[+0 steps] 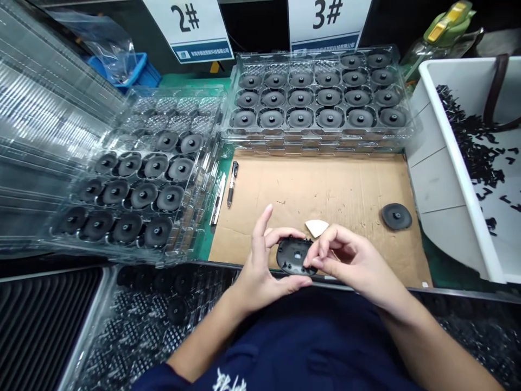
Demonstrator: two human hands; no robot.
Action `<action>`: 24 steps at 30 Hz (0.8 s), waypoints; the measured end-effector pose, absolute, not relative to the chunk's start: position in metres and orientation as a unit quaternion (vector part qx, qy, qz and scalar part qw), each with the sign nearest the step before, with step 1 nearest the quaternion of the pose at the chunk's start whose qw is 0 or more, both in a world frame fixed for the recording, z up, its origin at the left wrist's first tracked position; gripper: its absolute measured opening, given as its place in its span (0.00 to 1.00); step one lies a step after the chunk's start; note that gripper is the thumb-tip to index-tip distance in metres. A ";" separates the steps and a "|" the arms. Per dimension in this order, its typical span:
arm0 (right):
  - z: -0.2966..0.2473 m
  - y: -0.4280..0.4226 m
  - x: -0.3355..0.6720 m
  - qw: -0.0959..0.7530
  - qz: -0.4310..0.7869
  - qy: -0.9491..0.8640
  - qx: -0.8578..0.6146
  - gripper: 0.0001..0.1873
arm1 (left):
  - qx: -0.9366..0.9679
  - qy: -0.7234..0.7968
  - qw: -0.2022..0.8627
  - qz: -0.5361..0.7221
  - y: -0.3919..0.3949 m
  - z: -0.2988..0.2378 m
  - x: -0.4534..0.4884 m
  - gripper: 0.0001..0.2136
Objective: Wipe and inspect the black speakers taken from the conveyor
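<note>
My left hand (262, 260) grips a round black plastic disc (293, 256) from its left side, thumb under it and index finger raised. My right hand (345, 258) pinches at the disc's right edge with curled fingers; what sits between those fingertips is too small to make out. Both hands hover over the near edge of a brown cardboard sheet (325, 190). A small pale wedge-shaped piece (316, 227) lies on the cardboard just behind the disc. Another black disc (396, 216) lies alone at the right of the cardboard.
A clear tray (321, 92) full of black discs stands at the back. A tilted stack of clear trays (134, 184) with discs is at the left. The white bin (451, 163) at right holds several small black parts. A pen (232, 183) lies by the cardboard's left edge.
</note>
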State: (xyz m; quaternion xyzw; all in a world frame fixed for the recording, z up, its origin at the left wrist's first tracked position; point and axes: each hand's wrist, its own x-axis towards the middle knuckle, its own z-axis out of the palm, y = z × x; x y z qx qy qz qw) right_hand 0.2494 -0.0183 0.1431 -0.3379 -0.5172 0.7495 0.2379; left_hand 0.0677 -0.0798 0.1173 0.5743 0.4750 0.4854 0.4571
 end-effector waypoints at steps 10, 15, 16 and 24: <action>0.126 -0.011 0.240 0.280 0.785 -0.412 -0.367 0.19 | 0.406 0.539 0.623 0.397 -0.075 0.127 0.060 0.15; 0.107 0.000 0.237 0.264 0.696 -0.528 -0.410 0.10 | 0.424 0.596 0.568 0.377 -0.066 0.138 0.034 0.10; 0.100 0.003 0.239 0.265 0.628 -0.592 -0.430 0.10 | 0.434 0.607 0.551 0.373 -0.062 0.143 0.026 0.08; 0.037 0.025 0.265 0.272 0.453 -0.691 -0.494 0.16 | 0.653 0.665 0.219 0.288 0.037 0.196 -0.035 0.10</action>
